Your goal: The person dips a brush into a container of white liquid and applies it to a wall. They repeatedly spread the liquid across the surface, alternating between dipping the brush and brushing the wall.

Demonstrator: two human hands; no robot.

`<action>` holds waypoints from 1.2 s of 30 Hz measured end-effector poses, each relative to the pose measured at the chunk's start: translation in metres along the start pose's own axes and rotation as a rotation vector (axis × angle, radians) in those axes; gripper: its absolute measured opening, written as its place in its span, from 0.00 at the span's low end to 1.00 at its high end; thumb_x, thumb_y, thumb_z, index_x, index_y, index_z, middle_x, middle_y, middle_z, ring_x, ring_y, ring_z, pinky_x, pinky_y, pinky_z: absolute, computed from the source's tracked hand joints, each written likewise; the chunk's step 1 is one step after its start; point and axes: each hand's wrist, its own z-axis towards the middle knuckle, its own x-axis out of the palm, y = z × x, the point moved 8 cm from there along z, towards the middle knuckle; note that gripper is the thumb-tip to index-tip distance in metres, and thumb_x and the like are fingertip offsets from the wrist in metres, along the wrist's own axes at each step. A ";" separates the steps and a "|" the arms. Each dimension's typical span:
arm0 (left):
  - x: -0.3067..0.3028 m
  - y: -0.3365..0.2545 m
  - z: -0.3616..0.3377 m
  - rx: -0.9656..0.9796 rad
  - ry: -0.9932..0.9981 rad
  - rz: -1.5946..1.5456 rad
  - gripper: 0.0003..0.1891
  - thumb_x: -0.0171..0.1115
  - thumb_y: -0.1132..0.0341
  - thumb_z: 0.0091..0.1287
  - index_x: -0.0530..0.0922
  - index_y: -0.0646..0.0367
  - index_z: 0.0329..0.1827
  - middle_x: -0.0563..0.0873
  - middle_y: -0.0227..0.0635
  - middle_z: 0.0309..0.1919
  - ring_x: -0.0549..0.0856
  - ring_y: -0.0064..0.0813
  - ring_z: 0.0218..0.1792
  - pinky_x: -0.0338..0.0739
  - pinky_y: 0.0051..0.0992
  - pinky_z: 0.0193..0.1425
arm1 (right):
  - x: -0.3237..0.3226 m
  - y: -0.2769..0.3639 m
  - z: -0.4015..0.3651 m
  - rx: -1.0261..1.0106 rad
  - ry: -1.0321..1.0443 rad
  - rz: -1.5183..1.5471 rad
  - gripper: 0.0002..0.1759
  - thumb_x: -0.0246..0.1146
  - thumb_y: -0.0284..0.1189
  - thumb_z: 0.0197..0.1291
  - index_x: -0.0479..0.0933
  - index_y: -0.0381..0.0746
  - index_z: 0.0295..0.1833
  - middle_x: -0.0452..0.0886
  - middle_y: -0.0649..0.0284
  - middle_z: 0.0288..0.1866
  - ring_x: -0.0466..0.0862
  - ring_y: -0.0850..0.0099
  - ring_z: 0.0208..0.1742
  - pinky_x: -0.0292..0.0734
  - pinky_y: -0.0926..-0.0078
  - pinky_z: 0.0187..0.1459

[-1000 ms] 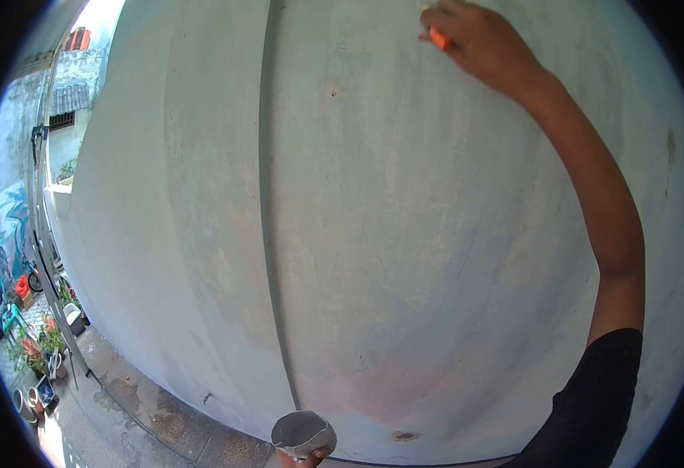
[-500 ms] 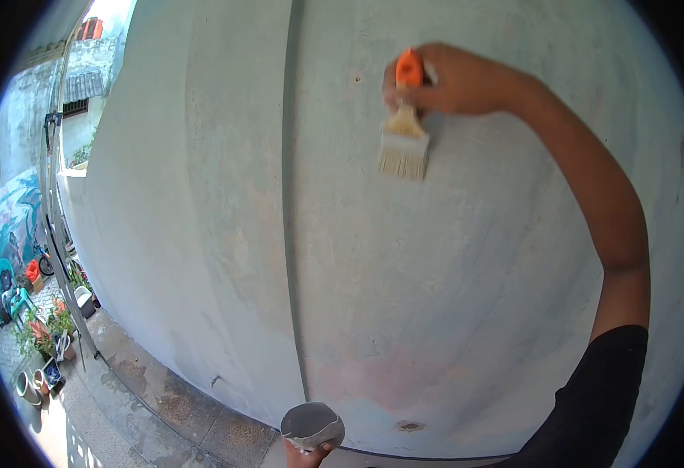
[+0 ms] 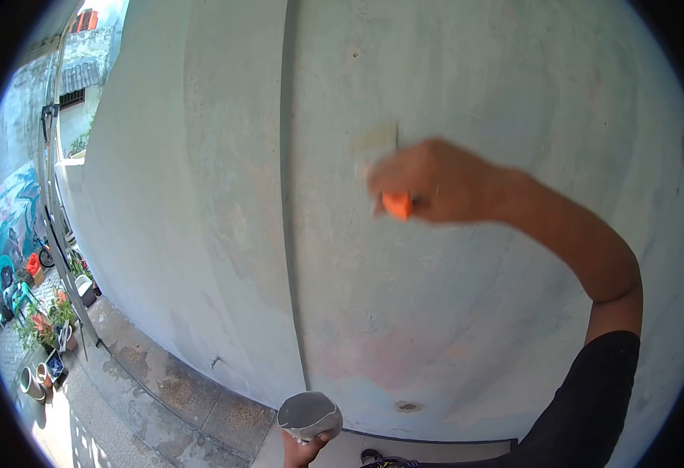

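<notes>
My right hand (image 3: 451, 183) is closed round the orange handle of a paintbrush (image 3: 396, 205), in front of the greenish-grey wall (image 3: 435, 304). The handle end points down toward me, and the pale bristles are up at the wall, blurred by motion. Low in the view, my left hand (image 3: 301, 452) grips a small rounded container (image 3: 328, 427) from below. Grey paint (image 3: 304, 407) shows inside it, and whitish smears mark the side near my fingers.
A vertical step (image 3: 286, 195) runs down the wall. At the left stands a tall metal ladder-like frame (image 3: 61, 249), with potted plants (image 3: 53, 320) and pots (image 3: 33, 384) beyond it. A paved ledge (image 3: 178, 390) follows the wall's foot. The wall has a small hole (image 3: 408, 406).
My right hand has moved down the wall, and the brush has flipped from bristles down to bristles up. My left hand and the container have barely shifted.
</notes>
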 end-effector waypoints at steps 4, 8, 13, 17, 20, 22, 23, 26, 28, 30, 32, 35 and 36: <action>-0.007 0.004 -0.011 -0.039 0.003 -0.167 0.42 0.78 0.41 0.48 0.74 0.65 0.56 0.83 0.37 0.47 0.82 0.31 0.48 0.78 0.32 0.51 | 0.127 0.031 -0.055 0.398 0.717 0.707 0.15 0.62 0.41 0.68 0.79 0.38 0.40 0.81 0.63 0.30 0.75 0.71 0.32 0.70 0.67 0.40; -0.006 0.066 -0.037 -0.050 0.026 0.099 0.39 0.65 0.36 0.61 0.73 0.62 0.62 0.80 0.43 0.55 0.80 0.40 0.55 0.77 0.39 0.57 | 0.057 -0.052 -0.018 0.474 0.359 0.391 0.12 0.62 0.37 0.67 0.80 0.39 0.40 0.80 0.63 0.29 0.74 0.74 0.31 0.72 0.70 0.38; 0.006 0.045 -0.031 -0.070 0.039 0.046 0.38 0.65 0.36 0.60 0.74 0.62 0.61 0.81 0.42 0.54 0.80 0.39 0.55 0.77 0.39 0.57 | -0.133 -0.095 0.004 0.365 -0.525 -0.328 0.09 0.63 0.33 0.66 0.80 0.39 0.42 0.84 0.62 0.37 0.83 0.71 0.45 0.75 0.71 0.58; 0.004 0.031 -0.027 0.047 0.018 0.234 0.40 0.65 0.35 0.59 0.74 0.63 0.61 0.82 0.44 0.54 0.80 0.40 0.56 0.76 0.40 0.57 | -0.189 -0.073 0.002 0.163 -0.719 -0.313 0.03 0.63 0.22 0.57 0.77 0.35 0.37 0.81 0.55 0.37 0.80 0.55 0.40 0.75 0.62 0.45; 0.001 0.057 -0.041 0.004 -0.006 0.215 0.42 0.65 0.33 0.58 0.74 0.63 0.61 0.81 0.46 0.55 0.80 0.42 0.56 0.76 0.42 0.58 | -0.145 -0.055 0.000 -0.206 -0.708 -0.875 0.03 0.64 0.25 0.59 0.77 0.36 0.36 0.80 0.57 0.34 0.80 0.58 0.37 0.75 0.62 0.44; 0.004 0.013 -0.030 -0.040 -0.032 0.021 0.42 0.72 0.38 0.52 0.74 0.64 0.59 0.82 0.42 0.51 0.81 0.36 0.52 0.77 0.37 0.55 | -0.096 -0.090 -0.001 -0.027 -0.503 -0.724 0.08 0.68 0.29 0.58 0.76 0.38 0.36 0.80 0.64 0.40 0.80 0.69 0.42 0.78 0.70 0.48; 0.004 -0.003 -0.023 -0.088 -0.054 -0.161 0.42 0.79 0.42 0.47 0.74 0.65 0.57 0.83 0.38 0.47 0.83 0.31 0.48 0.78 0.32 0.52 | -0.072 -0.085 -0.004 -0.026 -0.486 -0.700 0.08 0.70 0.24 0.52 0.77 0.41 0.35 0.80 0.64 0.38 0.81 0.68 0.44 0.79 0.68 0.53; 0.002 -0.017 -0.017 -0.054 -0.032 -0.205 0.42 0.79 0.43 0.46 0.74 0.65 0.56 0.83 0.38 0.47 0.83 0.31 0.48 0.78 0.32 0.52 | -0.009 -0.033 -0.025 -0.065 -0.353 -0.254 0.10 0.72 0.24 0.50 0.75 0.40 0.33 0.82 0.61 0.36 0.84 0.64 0.44 0.73 0.59 0.68; -0.003 -0.019 -0.021 -0.046 -0.060 -0.208 0.42 0.80 0.43 0.46 0.75 0.65 0.56 0.83 0.38 0.48 0.83 0.31 0.48 0.78 0.32 0.52 | 0.037 0.005 -0.046 -0.096 -0.262 0.024 0.11 0.73 0.24 0.50 0.75 0.41 0.32 0.82 0.64 0.36 0.84 0.65 0.47 0.75 0.60 0.66; -0.009 -0.024 -0.026 -0.032 -0.112 -0.208 0.42 0.80 0.43 0.46 0.75 0.65 0.56 0.83 0.37 0.47 0.83 0.30 0.48 0.78 0.32 0.51 | 0.073 0.031 -0.065 -0.095 -0.204 0.228 0.10 0.69 0.32 0.59 0.76 0.40 0.35 0.82 0.63 0.36 0.84 0.65 0.42 0.77 0.63 0.60; -0.013 -0.037 -0.028 -0.034 -0.147 -0.252 0.37 0.80 0.50 0.45 0.77 0.65 0.53 0.85 0.38 0.45 0.84 0.30 0.46 0.79 0.32 0.50 | 0.096 0.035 -0.074 0.037 -0.123 0.516 0.09 0.68 0.33 0.62 0.77 0.39 0.37 0.82 0.64 0.35 0.82 0.67 0.40 0.77 0.65 0.56; -0.019 -0.033 -0.036 -0.030 -0.175 -0.263 0.33 0.80 0.57 0.44 0.79 0.66 0.51 0.87 0.38 0.42 0.86 0.30 0.44 0.80 0.31 0.49 | 0.116 0.011 -0.077 0.403 0.149 1.006 0.11 0.63 0.36 0.68 0.79 0.38 0.44 0.81 0.67 0.35 0.76 0.73 0.35 0.73 0.71 0.45; -0.020 -0.033 -0.037 -0.021 -0.185 -0.262 0.33 0.80 0.56 0.44 0.79 0.66 0.51 0.87 0.38 0.42 0.86 0.30 0.44 0.80 0.31 0.49 | 0.106 0.008 -0.071 0.408 0.253 0.848 0.10 0.64 0.34 0.68 0.80 0.38 0.44 0.83 0.65 0.38 0.79 0.73 0.41 0.75 0.70 0.49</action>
